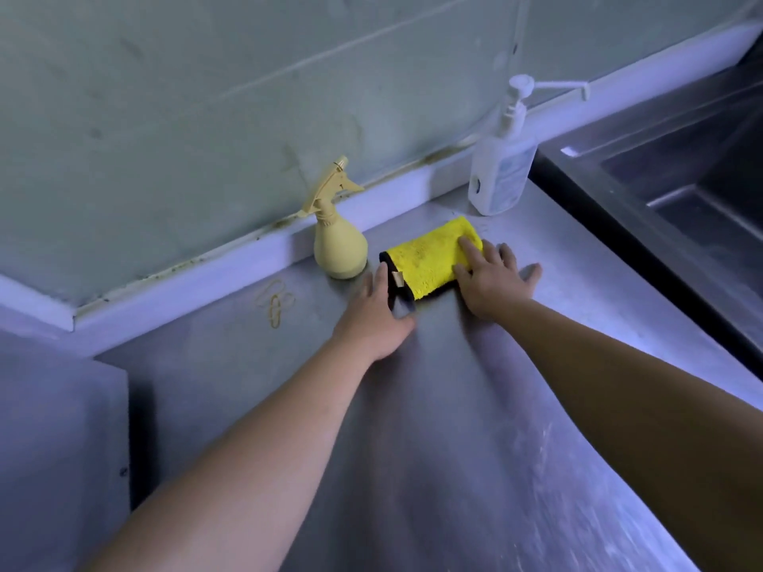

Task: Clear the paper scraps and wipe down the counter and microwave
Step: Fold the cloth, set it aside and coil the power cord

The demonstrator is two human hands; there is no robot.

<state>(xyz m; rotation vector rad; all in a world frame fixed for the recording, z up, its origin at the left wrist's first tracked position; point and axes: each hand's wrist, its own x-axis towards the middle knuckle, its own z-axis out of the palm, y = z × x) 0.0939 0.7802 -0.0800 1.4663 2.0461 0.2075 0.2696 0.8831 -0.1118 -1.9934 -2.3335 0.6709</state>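
A folded yellow cloth [425,258] with a black edge lies on the steel counter [413,427] near the back wall. My left hand [377,313] lies flat on the counter and touches the cloth's black left end with its thumb side. My right hand [493,278] rests with straight, spread fingers on the cloth's right end and on the counter beside it. No paper scraps or microwave are in view.
A beige spray bottle [338,241] stands just left of the cloth. A clear pump bottle [501,167] stands behind it by the wall. Yellow rubber bands [276,303] lie to the left. A steel sink [677,158] is at the right, a lower white surface [58,447] at the left.
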